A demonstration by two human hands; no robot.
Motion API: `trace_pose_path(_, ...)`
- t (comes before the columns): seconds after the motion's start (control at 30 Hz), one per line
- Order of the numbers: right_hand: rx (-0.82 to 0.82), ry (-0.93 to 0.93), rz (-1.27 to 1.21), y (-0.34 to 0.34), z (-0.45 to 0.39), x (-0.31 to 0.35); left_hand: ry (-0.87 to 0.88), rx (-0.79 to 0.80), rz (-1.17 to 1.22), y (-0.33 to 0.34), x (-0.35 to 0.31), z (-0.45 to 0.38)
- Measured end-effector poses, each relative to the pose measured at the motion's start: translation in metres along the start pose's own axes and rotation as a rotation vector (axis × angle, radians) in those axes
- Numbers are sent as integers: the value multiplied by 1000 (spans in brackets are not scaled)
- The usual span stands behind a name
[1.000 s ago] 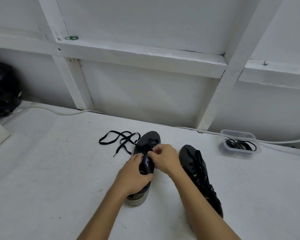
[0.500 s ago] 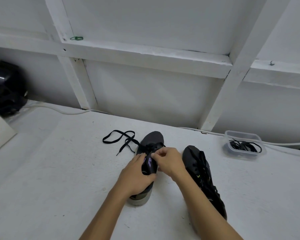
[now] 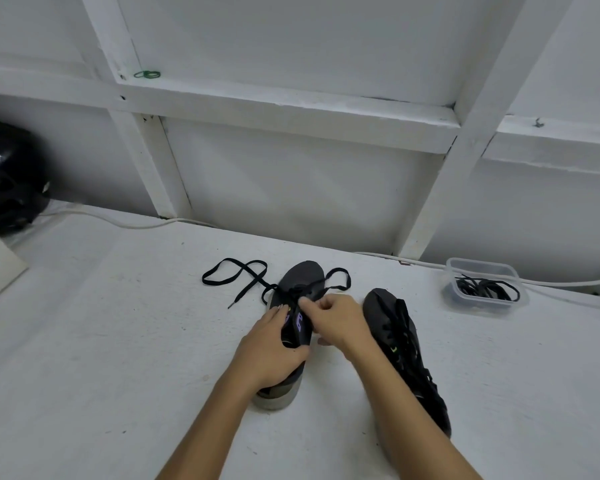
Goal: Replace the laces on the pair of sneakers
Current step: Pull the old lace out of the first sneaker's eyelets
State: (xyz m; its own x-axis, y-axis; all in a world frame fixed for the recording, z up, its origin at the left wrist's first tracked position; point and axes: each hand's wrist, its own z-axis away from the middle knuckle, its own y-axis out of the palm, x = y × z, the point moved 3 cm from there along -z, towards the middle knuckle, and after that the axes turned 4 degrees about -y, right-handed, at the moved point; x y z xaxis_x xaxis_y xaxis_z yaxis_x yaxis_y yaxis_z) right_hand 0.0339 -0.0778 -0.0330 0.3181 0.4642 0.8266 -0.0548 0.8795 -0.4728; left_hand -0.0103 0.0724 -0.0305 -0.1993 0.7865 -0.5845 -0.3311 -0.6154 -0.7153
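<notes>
Black lace (image 3: 236, 277) trails in loops from the toe of the dark sneaker (image 3: 300, 306) at the centre of the frame, spilling out to its left over the white table (image 3: 101, 341), with a smaller loop showing to the right of the toe. The left hand (image 3: 269, 351) grips the shoe around its collar and tongue, steadying it, while the right hand (image 3: 340, 322) pinches the lace at the eyelets with thumb and curled forefinger. The second sneaker (image 3: 400, 344) lies just right of centre, fully laced. A clear tub (image 3: 484, 306) at the right edge holds more black laces (image 3: 485, 289). To draw the lace well, I judge, the shoe should be held firmly down and each crossing loosened in turn, pulling along the eyelet's line rather than yanking, so the loose length does not knot.
</notes>
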Motion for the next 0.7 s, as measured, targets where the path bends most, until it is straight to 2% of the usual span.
trace_pose_path(0.17,-45,-143,115,5,-5,8,8,2,19,-1,-1,0)
trace_pose_path(0.3,-401,-241,48,-23,-13,14,-10,10,30,0,1,0)
trace_pose_path(0.37,-442,-230,-23,-26,-11,11,-12,12,26,1,1,-1)
trace_pose_path(0.43,-349,-144,-116,-14,-9,2,-7,-2,26,2,0,-1)
trace_pose_path(0.53,-53,57,-277,6,-1,-8,26,-60,-22,5,-4,2)
trace_pose_path(0.6,21,25,-264,10,2,-8,39,-92,-50,7,-4,3)
trace_pose_path(0.7,26,-96,-112,7,2,-1,40,-101,-71,9,-5,3)
